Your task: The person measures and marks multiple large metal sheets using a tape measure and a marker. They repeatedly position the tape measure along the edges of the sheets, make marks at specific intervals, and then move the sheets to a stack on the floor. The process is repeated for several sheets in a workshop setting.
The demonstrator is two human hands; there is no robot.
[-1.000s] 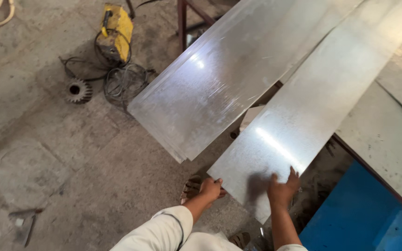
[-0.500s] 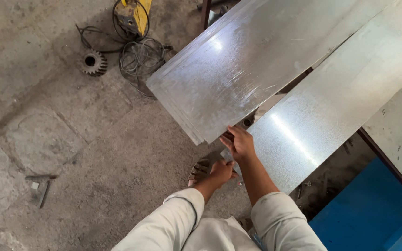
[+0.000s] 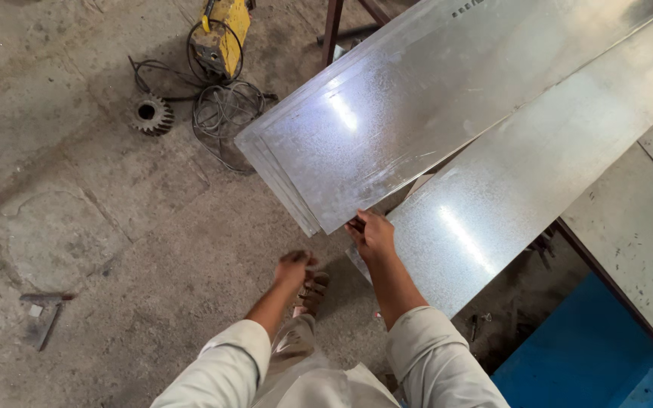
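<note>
A stack of shiny galvanized metal sheets [image 3: 417, 113] juts out toward me over the concrete floor. Beneath and to the right of it lies another long sheet [image 3: 523, 189]. My right hand [image 3: 372, 235] grips the near corner of the upper stack, fingers curled at its edge. My left hand [image 3: 293, 268] hangs free below that corner, holding nothing, just above my sandalled foot [image 3: 313, 291]. Both sleeves are light beige.
On the floor at the top left sit a yellow power tool [image 3: 224, 30], its coiled cable [image 3: 224, 113] and a toothed gear [image 3: 151, 115]. A small metal scrap [image 3: 43, 310] lies at the left. A grey tabletop [image 3: 636, 227] and a blue surface [image 3: 591, 355] are on the right.
My right hand left the lower sheet's end and took the corner of the upper stack. My left hand came off the sheet and dropped lower.
</note>
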